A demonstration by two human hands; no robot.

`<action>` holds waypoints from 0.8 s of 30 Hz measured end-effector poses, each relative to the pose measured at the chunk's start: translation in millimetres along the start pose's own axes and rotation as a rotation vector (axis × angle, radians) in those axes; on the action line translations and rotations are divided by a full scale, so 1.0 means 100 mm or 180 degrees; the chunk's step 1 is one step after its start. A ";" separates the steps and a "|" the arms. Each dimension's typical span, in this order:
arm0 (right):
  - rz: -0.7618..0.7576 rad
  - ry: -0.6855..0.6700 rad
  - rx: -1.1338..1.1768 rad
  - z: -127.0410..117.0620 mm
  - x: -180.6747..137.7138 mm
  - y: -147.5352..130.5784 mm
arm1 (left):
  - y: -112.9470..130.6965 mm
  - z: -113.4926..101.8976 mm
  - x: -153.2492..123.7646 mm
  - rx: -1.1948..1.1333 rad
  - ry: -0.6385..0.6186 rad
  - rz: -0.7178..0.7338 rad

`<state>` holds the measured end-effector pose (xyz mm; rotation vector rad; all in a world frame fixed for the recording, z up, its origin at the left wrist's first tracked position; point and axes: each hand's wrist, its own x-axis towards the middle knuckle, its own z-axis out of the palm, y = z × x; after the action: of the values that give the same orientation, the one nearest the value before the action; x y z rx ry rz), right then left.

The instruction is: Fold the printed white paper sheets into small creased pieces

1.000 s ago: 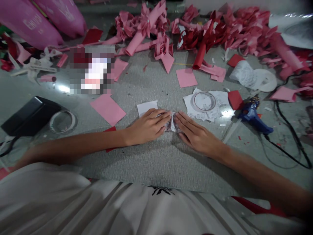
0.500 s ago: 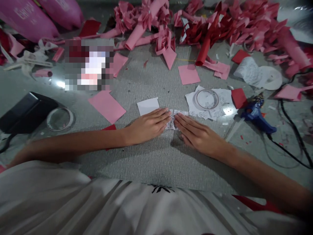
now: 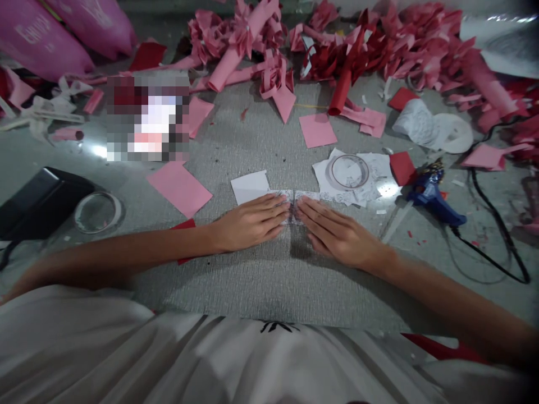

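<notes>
A small strip of white paper (image 3: 309, 195) with dark markings lies on the grey table in front of me, with a crease or seam near its middle. My left hand (image 3: 259, 221) lies flat over its left part, fingers stretched out and side by side. Over the right part rests my right hand (image 3: 332, 227), also flat with fingers extended. The fingertips point toward each other with a narrow gap between them. Much of the strip is hidden under the hands. A plain white paper piece (image 3: 249, 185) lies just beyond my left hand.
Marked white paper with a tape roll (image 3: 368, 171) on it lies right of centre, near a blue glue gun (image 3: 435, 196) with a cord. Another tape roll (image 3: 97, 212) and a black box (image 3: 42, 202) are left. Pink paper (image 3: 181, 188) lies ahead; crumpled pink and red paper lines the back.
The whole view has shifted slightly, so the table things sit a little further left. Both hands remain flat on the paper strip, with hardly any movement over it.
</notes>
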<state>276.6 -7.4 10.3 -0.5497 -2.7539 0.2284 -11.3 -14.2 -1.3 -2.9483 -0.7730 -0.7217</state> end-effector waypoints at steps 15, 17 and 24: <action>0.0013 0.0130 -0.0039 -0.03 -0.03 0.01 | -0.01 0.03 -0.03 -0.0224 -0.0120 -0.0216; 0.0070 0.0095 0.0111 0.00 -0.01 0.01 | -0.01 0.02 -0.01 -0.0331 -0.0081 -0.0283; 0.0299 0.0492 -0.0158 -0.07 0.01 0.17 | 0.04 -0.10 0.18 -0.0163 -0.0693 -0.0590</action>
<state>283.9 9.5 13.1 -0.6810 -2.5932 0.1336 -0.1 -10.6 15.5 -3.0663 -1.0698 -0.4357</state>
